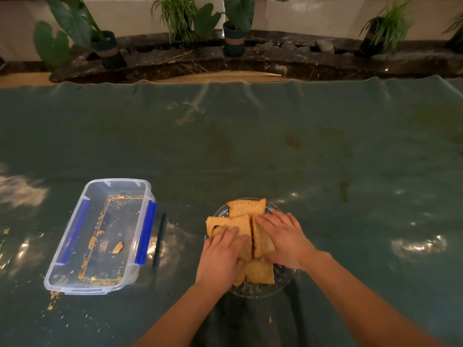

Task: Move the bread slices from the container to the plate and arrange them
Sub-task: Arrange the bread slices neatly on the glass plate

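Several brown bread slices point(246, 208) lie overlapping on a clear glass plate point(260, 289) near the table's front. My left hand point(220, 256) rests flat on the slices at the plate's left, fingers spread. On the right side, my right hand point(283, 239) presses on a tilted slice point(261, 242), fingers apart. Neither hand closes around a slice. The clear plastic container point(65, 249) with blue clips stands to the left, holding only crumbs and one small bread piece point(117, 247).
A dark pen-like stick point(159, 240) lies between container and plate. Crumbs point(52, 300) are scattered by the container's near corner. The green glossy table cover point(250, 146) stretches far back. Potted plants point(234, 28) line a dark ledge beyond the table.
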Demonstrator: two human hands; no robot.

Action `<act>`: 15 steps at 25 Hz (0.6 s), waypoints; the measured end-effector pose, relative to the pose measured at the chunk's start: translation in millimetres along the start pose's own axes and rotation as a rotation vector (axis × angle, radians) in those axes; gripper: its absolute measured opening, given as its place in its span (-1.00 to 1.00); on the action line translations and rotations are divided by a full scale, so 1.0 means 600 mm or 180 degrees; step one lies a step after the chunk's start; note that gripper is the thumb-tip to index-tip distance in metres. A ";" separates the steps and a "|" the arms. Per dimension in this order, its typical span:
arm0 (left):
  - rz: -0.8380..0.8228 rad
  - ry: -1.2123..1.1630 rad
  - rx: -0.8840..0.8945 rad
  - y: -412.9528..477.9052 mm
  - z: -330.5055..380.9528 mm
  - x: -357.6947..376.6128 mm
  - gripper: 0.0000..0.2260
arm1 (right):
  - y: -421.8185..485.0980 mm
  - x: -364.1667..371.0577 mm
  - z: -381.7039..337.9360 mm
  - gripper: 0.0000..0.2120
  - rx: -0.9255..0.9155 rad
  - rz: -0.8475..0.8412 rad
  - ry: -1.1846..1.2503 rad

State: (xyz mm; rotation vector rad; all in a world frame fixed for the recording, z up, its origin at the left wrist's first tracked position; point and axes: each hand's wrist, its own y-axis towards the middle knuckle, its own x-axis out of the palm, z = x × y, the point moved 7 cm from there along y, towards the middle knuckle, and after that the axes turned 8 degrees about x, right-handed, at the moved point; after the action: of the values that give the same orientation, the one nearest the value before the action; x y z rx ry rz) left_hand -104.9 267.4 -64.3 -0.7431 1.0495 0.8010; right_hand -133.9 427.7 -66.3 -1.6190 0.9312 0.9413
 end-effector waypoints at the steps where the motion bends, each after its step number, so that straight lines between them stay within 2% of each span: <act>1: 0.0014 0.0013 0.0012 0.000 0.000 0.000 -0.50 | -0.002 0.001 -0.001 -0.02 -0.0044 0.0051 -0.0028; 7: 0.0006 -0.0145 0.0018 -0.005 0.005 -0.001 -0.49 | -0.009 0.003 -0.007 -0.03 -0.0032 0.0189 0.0063; 10: 0.0334 -0.0507 -0.0017 -0.008 -0.005 -0.024 -0.42 | -0.024 -0.009 0.009 -0.07 0.0150 0.0399 0.0545; 12: 0.0581 -0.0826 -0.0335 -0.001 -0.036 -0.039 -0.36 | -0.045 -0.024 0.032 -0.24 0.0352 0.0872 0.0905; 15: 0.0364 -0.0939 -0.0675 0.017 -0.067 -0.039 -0.33 | -0.076 -0.030 0.066 -0.56 0.0778 0.1549 0.1139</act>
State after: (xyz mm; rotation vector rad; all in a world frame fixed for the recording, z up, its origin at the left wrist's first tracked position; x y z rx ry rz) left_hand -138.0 233.9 -56.7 -0.7214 0.7534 1.0968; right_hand -105.1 477.4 -40.4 -1.3970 1.6736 0.8238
